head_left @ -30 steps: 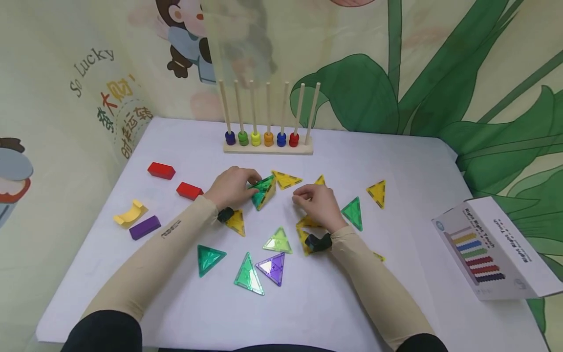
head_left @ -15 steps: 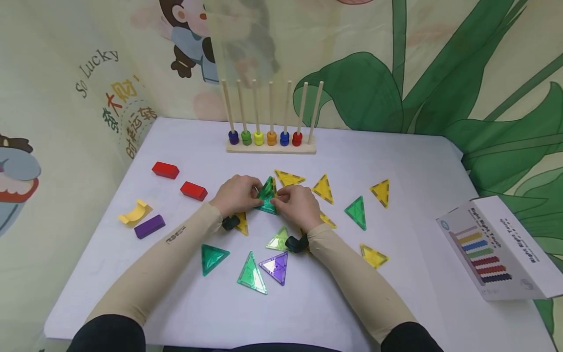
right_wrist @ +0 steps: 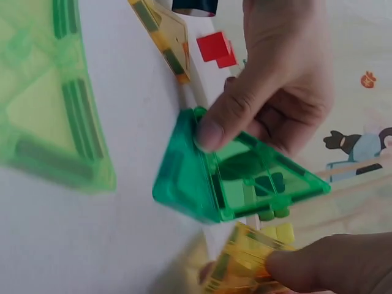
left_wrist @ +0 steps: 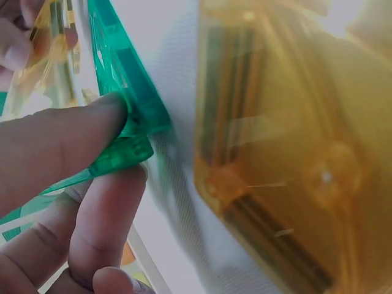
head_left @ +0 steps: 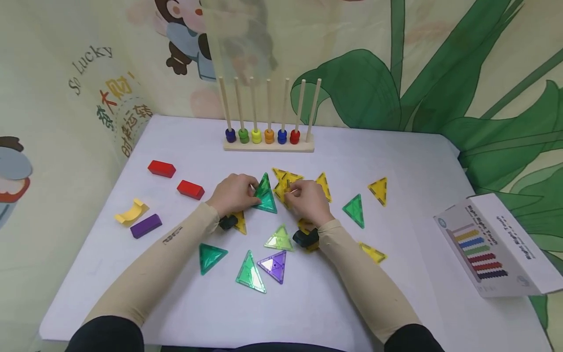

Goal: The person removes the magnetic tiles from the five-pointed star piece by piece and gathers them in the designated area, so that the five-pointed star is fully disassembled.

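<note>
My left hand pinches a pair of translucent green triangular magnetic tiles between thumb and fingers. In the right wrist view the green pair meets along one edge at an angle, one tile leaning up from the other. Just right of it, my right hand pinches a translucent yellow triangular magnetic tile by thumb and finger, tilted and apart from the green pair. In the head view this yellow tile overlaps another yellow tile lying behind it. A yellow tile looms close in the left wrist view.
Loose green tiles, a purple tile and a lime tile lie nearer the body. Yellow tiles are scattered rightward. Red blocks and a purple block lie left. A peg-and-bead rack stands behind; a box sits right.
The right hand first came left to the green pair, then drew back slightly right with the yellow tile that had been against it. The left hand keeps the green pair, now angled differently.
</note>
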The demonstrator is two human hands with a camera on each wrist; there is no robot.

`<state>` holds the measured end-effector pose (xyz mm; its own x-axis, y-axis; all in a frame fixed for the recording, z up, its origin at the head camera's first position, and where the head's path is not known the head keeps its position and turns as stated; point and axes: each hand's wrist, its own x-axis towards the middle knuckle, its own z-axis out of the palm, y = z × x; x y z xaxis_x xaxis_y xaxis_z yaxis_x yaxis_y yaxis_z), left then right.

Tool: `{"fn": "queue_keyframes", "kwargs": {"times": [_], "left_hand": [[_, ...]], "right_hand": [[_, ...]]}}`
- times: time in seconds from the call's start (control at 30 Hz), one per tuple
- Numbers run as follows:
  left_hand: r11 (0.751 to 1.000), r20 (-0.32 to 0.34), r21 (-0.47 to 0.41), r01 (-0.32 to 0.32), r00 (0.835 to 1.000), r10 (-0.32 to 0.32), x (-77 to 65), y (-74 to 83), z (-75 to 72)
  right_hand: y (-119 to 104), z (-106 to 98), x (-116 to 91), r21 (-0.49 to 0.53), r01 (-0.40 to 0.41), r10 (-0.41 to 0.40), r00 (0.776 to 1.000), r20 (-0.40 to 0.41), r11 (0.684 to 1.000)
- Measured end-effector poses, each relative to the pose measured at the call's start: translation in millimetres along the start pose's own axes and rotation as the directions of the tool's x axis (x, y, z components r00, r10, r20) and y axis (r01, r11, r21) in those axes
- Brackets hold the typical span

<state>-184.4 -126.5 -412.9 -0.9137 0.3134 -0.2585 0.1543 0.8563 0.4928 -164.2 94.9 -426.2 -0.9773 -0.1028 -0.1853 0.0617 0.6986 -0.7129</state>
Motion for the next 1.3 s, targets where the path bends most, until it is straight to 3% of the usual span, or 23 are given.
{"fn": "queue_keyframes", "kwargs": {"times": [0.17, 0.3, 0.73, 0.9, 1.1, 1.3], "left_hand": [[1.000, 0.005, 0.017, 0.010, 1.000, -0.010, -3.6, -1.5, -4.1], [0.999, 0.012, 0.022, 0.031, 0.999, -0.031, -5.8, -5.2, -7.3], [0.998, -0.005, -0.033, 0.057, 0.998, -0.057, -12.9, -19.2, -12.2], [0.993, -0.006, -0.105, 0.046, 0.999, -0.047, -15.0, -21.5, -13.5], [0.977, 0.000, -0.211, -0.026, 1.000, 0.026, -18.9, -18.4, -20.7], [0.972, -0.011, -0.225, -0.067, 0.998, 0.066, -20.2, -15.7, -30.7]], "right_hand": [[4.1, -6.3, -0.1, -0.050, -0.037, 0.042, 0.995, 0.088, 0.998], [5.0, -6.7, -0.6, -0.090, -0.048, 0.058, 0.992, 0.110, 0.995], [-6.6, 8.1, 4.6, -0.190, 0.008, -0.007, 1.000, 0.008, 0.982], [-10.7, 12.2, 4.2, -0.107, 0.059, -0.054, 0.998, 0.043, 0.993], [-15.1, 18.1, 4.3, 0.052, 0.117, -0.121, 0.988, 0.100, 0.992], [-18.9, 20.5, 5.0, 0.192, 0.094, -0.127, 0.978, 0.166, 0.977]]}}
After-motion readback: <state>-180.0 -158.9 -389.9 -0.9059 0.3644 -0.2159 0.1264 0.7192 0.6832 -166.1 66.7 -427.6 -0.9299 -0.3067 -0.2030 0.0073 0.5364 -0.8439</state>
